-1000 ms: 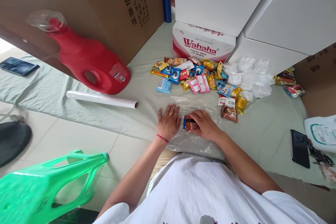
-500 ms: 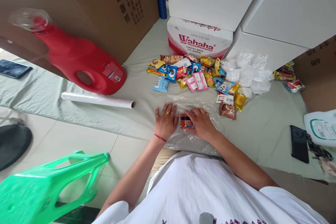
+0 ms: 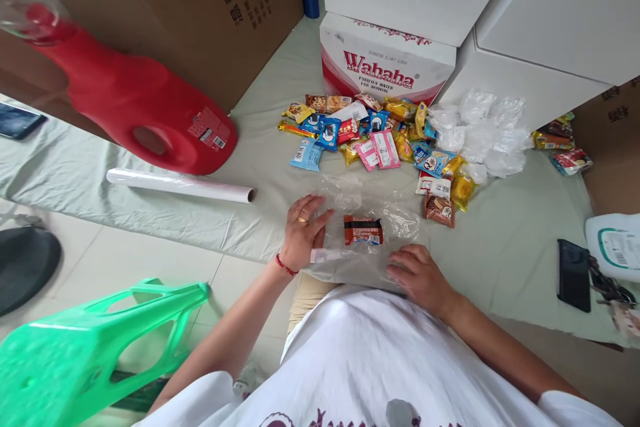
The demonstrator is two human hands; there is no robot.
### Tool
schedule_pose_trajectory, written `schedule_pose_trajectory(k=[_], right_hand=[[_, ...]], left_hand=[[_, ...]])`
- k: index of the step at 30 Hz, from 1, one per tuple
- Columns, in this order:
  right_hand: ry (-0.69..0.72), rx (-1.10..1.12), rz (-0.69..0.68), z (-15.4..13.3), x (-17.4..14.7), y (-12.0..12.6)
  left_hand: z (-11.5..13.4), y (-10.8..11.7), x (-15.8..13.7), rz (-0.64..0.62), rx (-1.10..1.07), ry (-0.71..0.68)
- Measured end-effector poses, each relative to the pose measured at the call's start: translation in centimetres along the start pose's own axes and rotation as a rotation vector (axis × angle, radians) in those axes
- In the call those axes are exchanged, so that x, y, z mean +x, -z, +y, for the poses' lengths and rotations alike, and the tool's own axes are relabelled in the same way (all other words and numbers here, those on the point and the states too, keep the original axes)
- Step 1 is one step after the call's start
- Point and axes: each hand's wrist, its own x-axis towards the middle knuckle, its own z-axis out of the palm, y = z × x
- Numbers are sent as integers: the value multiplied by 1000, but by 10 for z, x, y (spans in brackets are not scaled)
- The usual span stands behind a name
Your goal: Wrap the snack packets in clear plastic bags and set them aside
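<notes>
Head view: brown packet (image 3: 363,231) set mid-frame on clear film (image 3: 401,221), not yet covered.
Left hand (image 3: 301,233) and right hand (image 3: 423,280) half-open at film edges; I can't tell if gripping. Snacks (image 3: 384,149) loose above.

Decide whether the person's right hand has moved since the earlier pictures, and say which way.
Yes. Against the Wahaha box, the right hand has moved rightward and down the picture, off the brown packet.

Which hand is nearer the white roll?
Left. The left hand is to the right of the white roll, not touching it; the right hand is farther right, past the brown snack packet.
</notes>
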Motion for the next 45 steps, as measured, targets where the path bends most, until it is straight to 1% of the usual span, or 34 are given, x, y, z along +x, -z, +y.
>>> schedule_pose_trajectory(k=[2, 4, 7, 9, 11, 13, 14, 15, 16, 17, 19, 20, 21, 22, 23, 25, 27, 29, 31, 33, 35, 38, 40, 42, 45], right_hand=[[-51, 120, -16, 2, 18, 11], [-122, 277, -30, 8, 38, 25], [-295, 491, -38, 26, 65, 35], [-428, 575, -68, 42, 78, 33], [-532, 622, -95, 55, 87, 27], [-593, 638, -99, 63, 92, 20], [-610, 631, -95, 65, 94, 18], [-620, 612, -96, 66, 95, 17], [-626, 584, -100, 67, 96, 16], [-628, 551, -104, 66, 97, 16], [-626, 500, -117, 65, 99, 16], [-625, 489, -121, 64, 100, 16], [-625, 489, -126, 63, 100, 15], [-628, 495, -134, 62, 101, 14], [-633, 505, -142, 61, 102, 13], [-648, 525, -159, 60, 103, 10], [-661, 549, -163, 60, 104, 9], [-671, 578, -152, 61, 103, 10], [-685, 630, -141, 63, 102, 12], [-709, 716, -135, 65, 101, 14], [-738, 818, -140, 67, 98, 15], [-775, 880, -152, 71, 95, 14], [-762, 839, -169, 74, 93, 14], [-717, 732, -206, 76, 92, 15], [-656, 438, -257, 73, 91, 24]], left_hand=[[-8, 7, -2, -60, -15, -21], [-18, 12, -2, -111, -23, -9], [-36, 16, -1, -163, -42, 5], [-46, 17, 1, -191, -48, 8], [-51, 20, 2, -224, -41, 5], [-51, 25, 1, -246, -23, 5], [-48, 29, -1, -237, -4, 16], [-45, 33, -5, -204, 23, 39], [-39, 37, -11, -140, 57, 72], [-33, 41, -19, -40, 95, 106], [-14, 44, -41, 208, 159, 132], [-3, 44, -53, 321, 170, 91], [9, 42, -65, 377, 163, 24], [22, 39, -76, 378, 151, -60], [33, 34, -84, 332, 134, -133], [53, 21, -91, 179, 116, -245], [63, 10, -83, 18, 133, -263], [62, 4, -65, -107, 134, -202], [55, 4, -44, -185, 53, -138], [46, 8, -26, -209, -84, -74], [38, 9, -14, -207, -197, 33], [31, 4, -6, -175, -239, 255], [30, -4, -4, -136, -197, 369], [31, -11, -2, -80, -142, 448], [32, -18, 1, 70, -40, 543]])
